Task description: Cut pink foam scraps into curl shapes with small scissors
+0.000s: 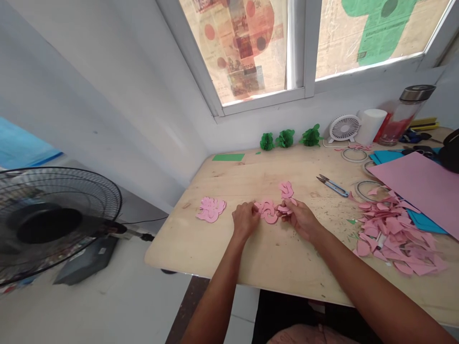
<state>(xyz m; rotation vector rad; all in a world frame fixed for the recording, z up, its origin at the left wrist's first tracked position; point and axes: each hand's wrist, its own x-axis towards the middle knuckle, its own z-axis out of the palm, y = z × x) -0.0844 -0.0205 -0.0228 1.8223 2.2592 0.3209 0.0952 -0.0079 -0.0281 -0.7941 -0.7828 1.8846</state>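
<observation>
My right hand (301, 220) has its fingers closed on a few curved pink paper cutouts (286, 208), held just over the table. Beside it, my left hand (245, 220) is closed, its fingertips pinching the left edge of a small group of pink paper cutouts (269, 211). This group lies between both hands. Just beyond my right fingers is another curved pink paper piece (286, 188). Left of my left hand, a stack of scalloped pink paper shapes (211, 209) lies on the wooden table (201, 243).
Thread snips (333, 185) lie right of my hands, near a heap of pink paper scraps (398, 234) and pink sheets (423, 191). Green paper figures (286, 138), a small white fan (344, 128) and a bottle (405, 114) line the wall. A large floor fan (50, 224) stands left.
</observation>
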